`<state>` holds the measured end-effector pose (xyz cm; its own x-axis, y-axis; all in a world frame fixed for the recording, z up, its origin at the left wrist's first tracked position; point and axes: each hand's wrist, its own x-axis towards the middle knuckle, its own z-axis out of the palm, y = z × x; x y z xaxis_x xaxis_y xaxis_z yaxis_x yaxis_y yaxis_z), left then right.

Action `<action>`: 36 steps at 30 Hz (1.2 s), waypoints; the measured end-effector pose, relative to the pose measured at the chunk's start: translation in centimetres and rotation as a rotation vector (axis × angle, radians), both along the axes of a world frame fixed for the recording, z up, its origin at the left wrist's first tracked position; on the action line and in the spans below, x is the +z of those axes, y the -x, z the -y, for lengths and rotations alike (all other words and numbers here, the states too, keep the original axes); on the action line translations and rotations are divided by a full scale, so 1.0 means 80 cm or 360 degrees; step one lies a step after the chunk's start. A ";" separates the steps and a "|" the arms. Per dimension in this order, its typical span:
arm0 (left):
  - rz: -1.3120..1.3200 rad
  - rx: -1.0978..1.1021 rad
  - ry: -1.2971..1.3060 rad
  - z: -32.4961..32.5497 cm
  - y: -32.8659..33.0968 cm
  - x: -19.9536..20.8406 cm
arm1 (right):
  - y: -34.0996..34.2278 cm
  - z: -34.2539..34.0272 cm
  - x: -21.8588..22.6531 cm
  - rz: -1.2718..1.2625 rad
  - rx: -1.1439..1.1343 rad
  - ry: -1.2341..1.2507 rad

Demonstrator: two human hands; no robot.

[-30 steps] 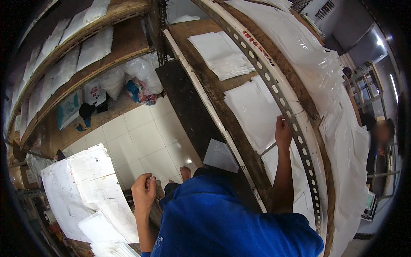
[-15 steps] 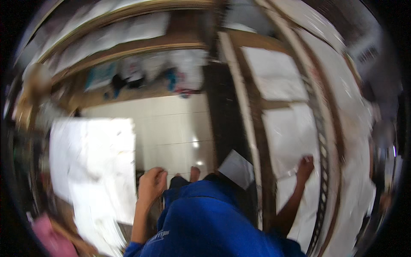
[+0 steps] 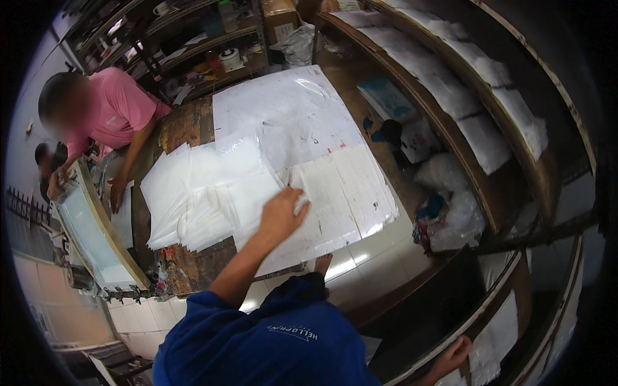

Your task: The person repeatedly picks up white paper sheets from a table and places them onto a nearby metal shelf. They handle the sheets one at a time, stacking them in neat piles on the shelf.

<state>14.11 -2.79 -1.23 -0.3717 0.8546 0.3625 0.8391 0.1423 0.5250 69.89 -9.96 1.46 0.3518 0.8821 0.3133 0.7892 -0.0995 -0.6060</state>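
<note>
My left hand (image 3: 282, 211) is over the work table, at the right edge of a fanned stack of thin white sheets (image 3: 209, 193). Its thumb stands apart from the loosely bent fingers, and nothing shows in it. Beneath the hand, a large white covering (image 3: 335, 193) with dark and red smudges lies over the table. Down at the lower right, my right hand (image 3: 456, 355) is beside a rack shelf holding white sheets (image 3: 496, 338). Its fingers are curled in, with nothing visible in them.
Across the table at left, a co-worker in a pink shirt (image 3: 125, 106) leans over a wooden-framed screen (image 3: 106, 225). Tiered racks (image 3: 412, 83) with white sheets stand at right. Plastic bags (image 3: 454, 219) lie below them. Shelves (image 3: 193, 48) with household items line the back.
My view has swung left, bringing the table and co-worker into the middle and left. My left hand has moved from beside my body to over the table. My right hand stays by the rack.
</note>
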 end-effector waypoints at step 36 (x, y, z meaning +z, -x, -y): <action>0.0575 -0.0801 -0.0096 -0.056 -0.104 0.051 | 0.469 -0.303 -0.028 -0.1460 0.1643 0.1083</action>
<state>22.43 1.68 2.82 -0.0370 0.9389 0.3422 0.5637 -0.2631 0.7829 32.38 14.32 -0.79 -0.6418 0.7368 -0.2127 0.0794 -0.2121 -0.9740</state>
